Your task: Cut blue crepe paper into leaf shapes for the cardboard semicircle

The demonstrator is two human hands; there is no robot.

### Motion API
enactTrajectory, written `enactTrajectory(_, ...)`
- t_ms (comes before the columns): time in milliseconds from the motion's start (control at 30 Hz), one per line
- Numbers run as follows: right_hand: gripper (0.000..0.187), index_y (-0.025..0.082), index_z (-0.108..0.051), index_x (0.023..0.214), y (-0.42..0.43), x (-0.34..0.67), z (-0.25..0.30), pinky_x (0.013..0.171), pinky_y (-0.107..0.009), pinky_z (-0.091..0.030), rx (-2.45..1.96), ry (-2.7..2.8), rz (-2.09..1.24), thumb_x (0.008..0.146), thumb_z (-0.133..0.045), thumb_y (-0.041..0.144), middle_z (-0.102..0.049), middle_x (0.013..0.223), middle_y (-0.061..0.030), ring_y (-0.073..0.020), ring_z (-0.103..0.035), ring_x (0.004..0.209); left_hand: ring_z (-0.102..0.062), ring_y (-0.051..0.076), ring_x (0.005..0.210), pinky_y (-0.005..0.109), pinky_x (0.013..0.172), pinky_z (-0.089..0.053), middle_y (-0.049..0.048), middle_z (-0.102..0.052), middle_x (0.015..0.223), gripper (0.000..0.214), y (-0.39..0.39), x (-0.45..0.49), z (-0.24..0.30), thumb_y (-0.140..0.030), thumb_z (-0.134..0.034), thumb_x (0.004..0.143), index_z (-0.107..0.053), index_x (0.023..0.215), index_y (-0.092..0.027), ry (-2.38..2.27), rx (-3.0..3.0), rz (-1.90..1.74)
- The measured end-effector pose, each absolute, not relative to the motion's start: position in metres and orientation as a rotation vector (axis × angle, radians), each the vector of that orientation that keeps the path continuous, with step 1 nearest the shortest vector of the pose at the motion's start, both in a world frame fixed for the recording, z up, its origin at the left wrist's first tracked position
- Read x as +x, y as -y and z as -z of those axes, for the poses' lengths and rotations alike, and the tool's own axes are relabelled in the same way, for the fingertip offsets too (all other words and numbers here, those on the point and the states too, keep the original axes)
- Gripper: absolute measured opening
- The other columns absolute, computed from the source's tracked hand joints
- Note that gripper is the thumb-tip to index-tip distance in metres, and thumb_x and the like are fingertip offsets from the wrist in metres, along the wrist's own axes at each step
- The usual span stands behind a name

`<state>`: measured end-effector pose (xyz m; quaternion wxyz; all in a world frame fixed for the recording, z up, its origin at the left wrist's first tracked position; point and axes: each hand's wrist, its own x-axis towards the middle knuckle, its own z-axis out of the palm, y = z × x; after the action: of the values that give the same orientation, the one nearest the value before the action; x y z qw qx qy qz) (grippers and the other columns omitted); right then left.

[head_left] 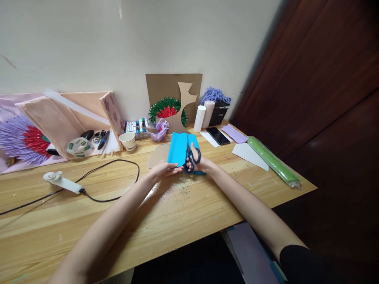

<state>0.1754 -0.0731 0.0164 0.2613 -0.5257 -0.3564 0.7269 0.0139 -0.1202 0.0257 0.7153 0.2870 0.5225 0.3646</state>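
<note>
Small scraps (181,191) dot the wooden table (192,221) below the frame's centre. Just above them, the left hand (166,169) pinches the lower edge of a blue sheet (177,149) at mid-frame, while the right hand's (201,161) fingers close around the handles of dark scissors (194,159), blades against the sheet. The sheet looks light, thin and easily creased, best held flat near its edge; the scissors seem stiff, best gripped by their loops. Farther off, brown cardboard (158,85) stands upper centre.

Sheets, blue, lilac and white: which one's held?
The blue sheet, pinched by the left hand; the lilac sheet and white sheets lie on the table.
</note>
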Motion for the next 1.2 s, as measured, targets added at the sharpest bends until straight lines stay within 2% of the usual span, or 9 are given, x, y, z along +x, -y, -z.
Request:
enactTrajectory(100, 0.066, 0.021, -0.038, 0.064, 0.069, 0.174, -0.02, 0.034, -0.024, -0.044, -1.415, 0.975, -1.984, 0.074, -0.008, 0.079, -0.04, 0.041, 0.0022, -0.0112, -0.042, 0.035, -0.068, 0.012, 0.059, 0.012, 0.053, -0.054, 0.01, -0.072, 0.072, 0.006, 0.121, 0.012, -0.027, -0.003, -0.062, 0.075, -0.068, 0.074, -0.005, -1.144, 0.619, -0.791)
enactTrajectory(300, 0.058, 0.02, -0.037, 0.063, 0.067, 0.174, -0.02, 0.032, -0.015, -0.037, -1.393, 1.007, -1.884, 0.08, -0.023, 0.074, -0.034, 0.042, 0.0066, -0.0052, -0.034, 0.032, -0.067, 0.011, 0.059, 0.012, 0.052, -0.054, 0.0109, -0.072, 0.072, 0.008, 0.119, 0.011, -0.027, -0.002, -0.059, 0.077, -0.067, 0.077, -0.003, -1.134, 0.58, -0.801)
enactTrajectory(500, 0.068, 0.021, -0.038, 0.061, 0.055, 0.174, -0.023, 0.033, -0.022, -0.041, -1.417, 1.018, -1.949, 0.073, -0.008, 0.08, -0.037, 0.042, 0.0029, -0.0091, -0.038, 0.034, -0.068, 0.011, 0.06, 0.011, 0.052, -0.054, 0.0105, -0.071, 0.073, 0.007, 0.121, 0.009, -0.027, -0.003, -0.061, 0.076, -0.067, 0.079, -0.003, -1.109, 0.561, -0.795)
enactTrajectory(700, 0.064, 0.02, -0.037, 0.061, 0.045, 0.176, -0.019, 0.032, -0.015, -0.036, -1.412, 1.052, -1.911, 0.075, -0.015, 0.078, -0.034, 0.041, 0.0059, -0.0051, -0.033, 0.032, -0.068, 0.012, 0.06, 0.011, 0.052, -0.054, 0.0128, -0.071, 0.074, 0.008, 0.12, 0.005, -0.025, -0.003, -0.061, 0.076, -0.067, 0.081, -0.001, -1.088, 0.542, -0.803)
enactTrajectory(900, 0.071, 0.02, -0.039, 0.061, 0.031, 0.175, -0.021, 0.034, -0.022, -0.042, -1.436, 1.077, -1.99, 0.071, -0.004, 0.081, -0.038, 0.04, 0.0021, -0.0091, -0.038, 0.034, -0.068, 0.012, 0.058, 0.012, 0.053, -0.054, 0.0141, -0.071, 0.074, 0.013, 0.121, 0.002, -0.026, -0.002, -0.061, 0.076, -0.066, 0.087, 0.0, -1.088, 0.507, -0.814)
enactTrajectory(1100, 0.065, 0.02, -0.037, 0.059, 0.023, 0.174, -0.018, 0.031, -0.015, -0.034, -1.423, 1.116, -1.924, 0.074, -0.013, 0.079, -0.034, 0.039, 0.0054, -0.0051, -0.032, 0.031, -0.068, 0.012, 0.059, 0.012, 0.055, -0.055, 0.0145, -0.071, 0.077, 0.011, 0.123, -0.002, -0.026, -0.002, -0.062, 0.075, -0.065, 0.085, 0.001, -1.078, 0.481, -0.832)
enactTrajectory(1200, 0.068, 0.019, -0.039, 0.06, 0.022, 0.175, -0.017, 0.033, -0.017, -0.039, -1.421, 1.136, -1.947, 0.073, -0.01, 0.08, -0.037, 0.039, 0.0038, -0.0066, -0.036, 0.032, -0.067, 0.012, 0.056, 0.012, 0.052, -0.054, 0.0137, -0.07, 0.073, 0.013, 0.123, -0.005, -0.026, -0.002, -0.063, 0.074, -0.065, 0.087, 0.0, -1.082, 0.459, -0.821)
